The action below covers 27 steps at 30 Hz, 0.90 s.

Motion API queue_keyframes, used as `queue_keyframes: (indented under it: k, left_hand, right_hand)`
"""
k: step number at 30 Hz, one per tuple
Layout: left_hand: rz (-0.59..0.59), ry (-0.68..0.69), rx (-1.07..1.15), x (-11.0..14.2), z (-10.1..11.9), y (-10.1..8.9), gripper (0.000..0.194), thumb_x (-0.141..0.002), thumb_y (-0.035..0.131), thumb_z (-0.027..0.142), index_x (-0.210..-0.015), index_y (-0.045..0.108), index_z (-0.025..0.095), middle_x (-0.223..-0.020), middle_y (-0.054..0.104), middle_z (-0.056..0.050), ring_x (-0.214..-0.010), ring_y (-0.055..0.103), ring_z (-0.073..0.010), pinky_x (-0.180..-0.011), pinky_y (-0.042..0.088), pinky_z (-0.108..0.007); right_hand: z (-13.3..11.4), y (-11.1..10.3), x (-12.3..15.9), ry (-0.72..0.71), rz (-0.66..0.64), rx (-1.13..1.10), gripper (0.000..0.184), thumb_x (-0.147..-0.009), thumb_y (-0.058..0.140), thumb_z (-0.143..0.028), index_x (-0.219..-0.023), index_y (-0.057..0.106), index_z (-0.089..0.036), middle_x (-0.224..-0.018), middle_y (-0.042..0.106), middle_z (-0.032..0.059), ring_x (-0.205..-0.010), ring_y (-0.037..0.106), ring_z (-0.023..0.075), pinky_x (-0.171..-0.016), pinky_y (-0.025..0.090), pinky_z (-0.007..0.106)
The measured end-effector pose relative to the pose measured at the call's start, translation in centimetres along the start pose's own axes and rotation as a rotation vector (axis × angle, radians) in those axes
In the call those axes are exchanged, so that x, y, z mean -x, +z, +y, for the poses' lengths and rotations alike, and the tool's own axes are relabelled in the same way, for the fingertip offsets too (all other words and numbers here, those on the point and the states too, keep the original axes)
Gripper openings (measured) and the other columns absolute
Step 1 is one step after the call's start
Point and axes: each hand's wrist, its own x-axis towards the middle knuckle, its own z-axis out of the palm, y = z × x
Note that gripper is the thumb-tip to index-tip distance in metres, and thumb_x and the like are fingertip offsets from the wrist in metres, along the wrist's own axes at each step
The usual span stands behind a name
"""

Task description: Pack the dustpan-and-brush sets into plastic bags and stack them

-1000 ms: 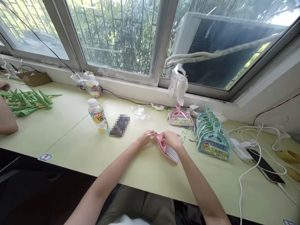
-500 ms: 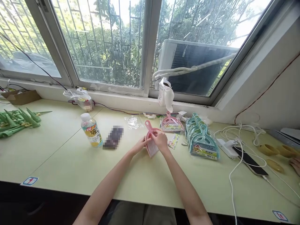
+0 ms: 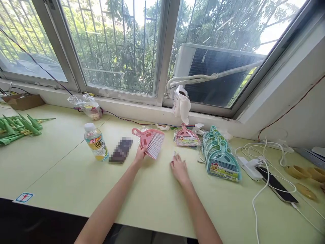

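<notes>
In my left hand [image 3: 140,155] is a pink dustpan with its white-bristled brush [image 3: 152,140] nested in it; the fingers grip its lower edge and the handle points to the upper left. My right hand [image 3: 179,167] is on the tabletop with its fingers curled over a printed label card [image 3: 175,153]. Only a small end of this card shows past the fingertips. Beyond the right hand lies a bagged pink dustpan set [image 3: 187,137]. Several bagged teal and green dustpan sets [image 3: 223,161] stand in a row to its right.
Left of the dustpan are a drink bottle [image 3: 96,143] and a blurred-out dark object [image 3: 121,150]. Green pointed pieces [image 3: 21,127] are heaped far left. On the right lie a power strip [image 3: 250,167], a phone [image 3: 276,184] and white cables. A tissue pack [image 3: 181,104] is at the windowsill.
The dustpan has turned so its handle points left, and my left hand alone holds it now. My right hand has left it and moved onto the label card.
</notes>
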Motion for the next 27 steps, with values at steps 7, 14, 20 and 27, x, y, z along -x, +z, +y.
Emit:
queue_keyframes:
  k: [7, 14, 20, 27]
  left_hand:
    - [0.047, 0.016, 0.063, -0.2, -0.8, 0.0, 0.044, -0.074, 0.067, 0.015, -0.116, 0.055, 0.021, -0.117, 0.064, -0.006, -0.109, 0.059, -0.0224, -0.092, 0.05, -0.034]
    - [0.099, 0.021, 0.053, -0.4, -1.1, 0.1, 0.047, -0.074, 0.066, 0.016, -0.118, 0.053, 0.025, -0.121, 0.062, -0.003, -0.118, 0.054, -0.0228, -0.1, 0.046, -0.038]
    - [0.039, 0.03, -0.037, 0.0, -1.0, 0.2, 0.049, -0.075, 0.067, 0.025, -0.12, 0.05, 0.026, -0.126, 0.059, -0.005, -0.119, 0.053, -0.0248, -0.1, 0.045, -0.044]
    - [-0.043, -0.032, -0.114, 1.0, -1.1, 1.1, 0.047, -0.075, 0.067, 0.029, -0.118, 0.048, 0.026, -0.124, 0.059, -0.005, -0.117, 0.054, -0.0261, -0.094, 0.048, -0.043]
  right_hand:
    - [-3.3, -1.5, 2.3, -0.426, -0.162, -0.16, 0.051, -0.091, 0.038, -0.046, -0.136, 0.045, -0.023, -0.15, 0.032, 0.0097, -0.139, 0.026, 0.0231, -0.11, 0.019, 0.049]
    - [-1.8, -0.8, 1.8, -0.223, -0.071, -0.551, 0.067, -0.066, 0.068, -0.015, -0.13, 0.051, -0.024, -0.135, 0.041, 0.0114, -0.11, 0.054, 0.0196, -0.091, 0.047, 0.034]
    - [1.4, -2.6, 1.9, -0.246, -0.279, -0.612, 0.067, -0.054, 0.075, -0.018, -0.119, 0.06, -0.018, -0.096, 0.061, 0.0035, -0.085, 0.058, 0.0191, -0.083, 0.048, 0.035]
    - [0.1, -2.4, 0.7, -0.061, 0.054, -1.405, 0.04, -0.071, 0.064, -0.051, -0.092, 0.063, -0.017, -0.085, 0.066, 0.0037, -0.074, 0.061, 0.0174, -0.069, 0.049, 0.03]
